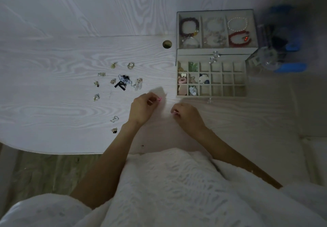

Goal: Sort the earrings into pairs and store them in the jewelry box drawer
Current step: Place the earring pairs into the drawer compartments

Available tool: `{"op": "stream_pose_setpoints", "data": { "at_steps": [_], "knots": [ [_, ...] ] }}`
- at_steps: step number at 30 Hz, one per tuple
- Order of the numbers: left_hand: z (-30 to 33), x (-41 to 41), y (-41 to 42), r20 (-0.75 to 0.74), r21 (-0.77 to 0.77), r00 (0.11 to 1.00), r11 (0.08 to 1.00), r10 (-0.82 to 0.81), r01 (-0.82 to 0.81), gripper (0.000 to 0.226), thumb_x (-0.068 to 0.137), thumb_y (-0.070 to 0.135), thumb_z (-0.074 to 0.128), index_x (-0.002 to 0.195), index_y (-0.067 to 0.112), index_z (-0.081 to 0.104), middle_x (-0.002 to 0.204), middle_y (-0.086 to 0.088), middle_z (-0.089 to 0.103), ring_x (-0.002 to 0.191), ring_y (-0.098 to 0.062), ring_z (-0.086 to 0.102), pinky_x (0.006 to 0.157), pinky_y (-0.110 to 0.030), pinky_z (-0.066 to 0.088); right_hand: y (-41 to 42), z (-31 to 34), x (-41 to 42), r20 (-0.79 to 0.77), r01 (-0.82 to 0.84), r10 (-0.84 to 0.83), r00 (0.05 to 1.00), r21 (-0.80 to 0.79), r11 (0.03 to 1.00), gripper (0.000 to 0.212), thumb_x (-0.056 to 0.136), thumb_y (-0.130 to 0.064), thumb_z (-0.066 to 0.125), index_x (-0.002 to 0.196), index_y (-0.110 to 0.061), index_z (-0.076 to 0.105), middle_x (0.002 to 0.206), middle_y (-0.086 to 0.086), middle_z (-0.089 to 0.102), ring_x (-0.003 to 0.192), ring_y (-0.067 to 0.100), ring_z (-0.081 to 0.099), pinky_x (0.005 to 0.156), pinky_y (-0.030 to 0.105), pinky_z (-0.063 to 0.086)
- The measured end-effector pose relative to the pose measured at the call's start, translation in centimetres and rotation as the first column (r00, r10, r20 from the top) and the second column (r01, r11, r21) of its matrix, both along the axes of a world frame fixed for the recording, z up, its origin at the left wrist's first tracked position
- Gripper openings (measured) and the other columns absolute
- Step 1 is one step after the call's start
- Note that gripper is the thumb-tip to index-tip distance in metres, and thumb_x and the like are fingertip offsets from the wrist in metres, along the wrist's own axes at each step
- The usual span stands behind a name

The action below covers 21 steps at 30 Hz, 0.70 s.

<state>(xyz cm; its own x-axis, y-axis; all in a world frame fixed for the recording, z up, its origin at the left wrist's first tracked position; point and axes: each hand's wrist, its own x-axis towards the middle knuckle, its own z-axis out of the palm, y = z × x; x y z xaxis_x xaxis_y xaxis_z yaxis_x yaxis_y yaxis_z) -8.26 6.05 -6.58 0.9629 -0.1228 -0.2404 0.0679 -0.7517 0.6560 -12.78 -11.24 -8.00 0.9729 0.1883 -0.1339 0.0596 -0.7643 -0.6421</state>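
Several loose earrings (113, 81) lie unsorted on our table (53, 102). Our left hand (141, 109) pinches a pink earring (159, 99), our right hand (187, 116) pinches its likely match (175, 112), held close to compare before the open drawer (211, 79) just beyond.

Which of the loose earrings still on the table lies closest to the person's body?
The small gold and black earring beside the left forearm. It lies nearest the table's front edge, just below a pale silvery earring; the others sit farther back.
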Motion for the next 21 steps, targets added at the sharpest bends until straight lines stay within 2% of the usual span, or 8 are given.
{"op": "stream_pose_setpoints", "data": {
  "at_steps": [2,4,6,9,12,16,19,21],
  "knots": [
    [1.1,0.4,-1.8,0.041,-0.079,0.997,0.994,-0.066,0.069,0.006,0.085,0.023,0.065,0.088,0.019,0.067,0.089,0.001,0.068,0.074,-0.009,0.059,0.062,-0.011,0.040,-2.0,1.0,-0.6,0.020,0.133,-0.134,0.991,0.042,0.990,0.007,0.082,-0.009,0.063,0.088,-0.010,0.067,0.084,0.009,0.067,0.079,0.022,0.059,0.068,0.033,0.045],
    [2.0,1.1,-4.3,0.087,-0.117,0.986,0.982,-0.141,0.150,0.006,0.085,0.021,0.065,0.089,0.018,0.067,0.089,0.000,0.068,0.076,-0.011,0.061,0.066,-0.018,0.045,-4.2,2.2,-0.8,0.046,0.297,-0.303,0.952,0.108,0.949,0.007,0.082,-0.013,0.066,0.088,-0.014,0.069,0.083,0.002,0.069,0.075,0.014,0.059,0.069,0.029,0.046],
    [2.6,1.8,-6.6,0.115,-0.103,0.975,0.974,-0.191,0.203,0.007,0.084,0.020,0.065,0.089,0.016,0.068,0.089,-0.003,0.069,0.078,-0.016,0.062,0.067,-0.027,0.048,-5.8,2.8,-0.6,0.031,0.435,-0.445,0.895,0.165,0.885,0.009,0.082,-0.014,0.068,0.090,-0.016,0.070,0.081,0.001,0.070,0.074,0.013,0.062,0.070,0.027,0.049],
    [2.7,3.1,-10.1,0.096,-0.027,0.958,0.961,-0.271,0.274,0.009,0.084,0.021,0.065,0.089,0.015,0.070,0.087,-0.005,0.070,0.078,-0.016,0.061,0.063,-0.024,0.041,-7.8,2.8,0.3,-0.029,0.553,-0.563,0.826,0.235,0.799,0.008,0.083,-0.013,0.067,0.090,-0.015,0.069,0.074,0.001,0.069,0.074,0.015,0.066,0.073,0.028,0.053],
    [2.3,4.0,-12.4,0.036,-0.024,0.943,0.943,-0.330,0.331,0.015,0.083,0.025,0.068,0.092,0.015,0.072,0.090,-0.004,0.073,0.082,-0.016,0.064,0.071,-0.023,0.046,-8.8,3.0,1.2,-0.046,0.615,-0.629,0.776,0.275,0.739,0.007,0.082,-0.011,0.068,0.088,-0.011,0.069,0.074,0.000,0.068,0.071,0.013,0.064,0.074,0.033,0.054],
    [1.9,4.1,-13.6,-0.004,0.079,0.910,0.907,-0.415,0.414,0.037,0.077,0.043,0.061,0.097,0.014,0.071,0.090,-0.010,0.072,0.082,-0.028,0.065,0.080,-0.039,0.050,-9.4,2.7,2.1,-0.065,0.642,-0.650,0.757,0.262,0.721,0.011,0.083,-0.013,0.068,0.093,-0.009,0.069,0.082,0.008,0.070,0.073,0.019,0.065,0.073,0.040,0.056],
    [1.9,3.6,-13.1,0.089,0.162,0.887,0.885,-0.453,0.436,0.022,0.081,0.019,0.062,0.100,0.009,0.068,0.092,-0.013,0.070,0.086,-0.032,0.062,0.082,-0.039,0.048,-9.4,2.7,2.9,-0.064,0.622,-0.628,0.776,0.244,0.744,0.012,0.083,-0.014,0.066,0.094,-0.009,0.069,0.083,0.006,0.070,0.075,0.016,0.063,0.076,0.038,0.055],
    [1.6,3.3,-12.3,0.191,0.250,0.855,0.866,-0.482,0.433,0.020,0.080,0.012,0.063,0.099,0.010,0.068,0.094,-0.013,0.067,0.090,-0.033,0.057,0.076,-0.038,0.046,-9.1,2.9,3.5,-0.079,0.596,-0.598,0.798,0.253,0.762,0.012,0.083,-0.014,0.066,0.095,-0.011,0.068,0.084,0.002,0.069,0.078,0.014,0.063,0.077,0.036,0.054]
  ]
}}
